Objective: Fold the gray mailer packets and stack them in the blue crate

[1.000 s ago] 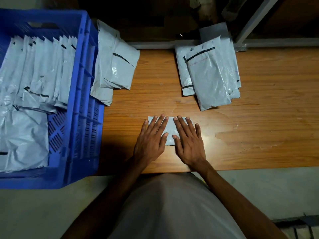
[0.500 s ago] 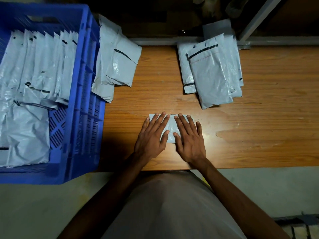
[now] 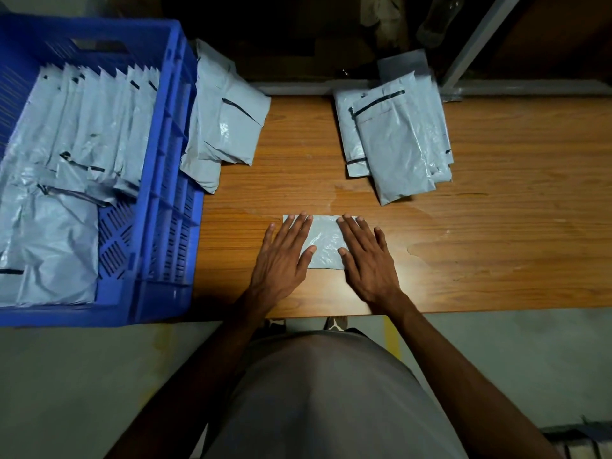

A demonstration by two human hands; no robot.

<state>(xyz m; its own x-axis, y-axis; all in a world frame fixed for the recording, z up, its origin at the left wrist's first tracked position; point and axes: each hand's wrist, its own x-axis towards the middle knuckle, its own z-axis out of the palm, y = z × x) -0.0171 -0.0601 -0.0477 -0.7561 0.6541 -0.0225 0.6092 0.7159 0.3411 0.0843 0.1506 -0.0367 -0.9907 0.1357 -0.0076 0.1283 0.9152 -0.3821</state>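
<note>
1. Flat and spread, the left hand (image 3: 281,260) and right hand (image 3: 369,261) press a folded packet (image 3: 324,243) to the table (image 3: 496,253) near its front edge; neither grips it.
2. Thin, soft and slick, it would likely spring open; pinching the folded edge seems best.
3. Unfolded packets (image 3: 397,144) lie at the back edge, another pile (image 3: 225,127) against the crate (image 3: 159,226).
4. The crate overhangs the left edge, its front-right corner still open, bare wood between.

Bare table (image 3: 496,260) between packet piles (image 3: 397,144) and blue crate (image 3: 165,193).
</note>
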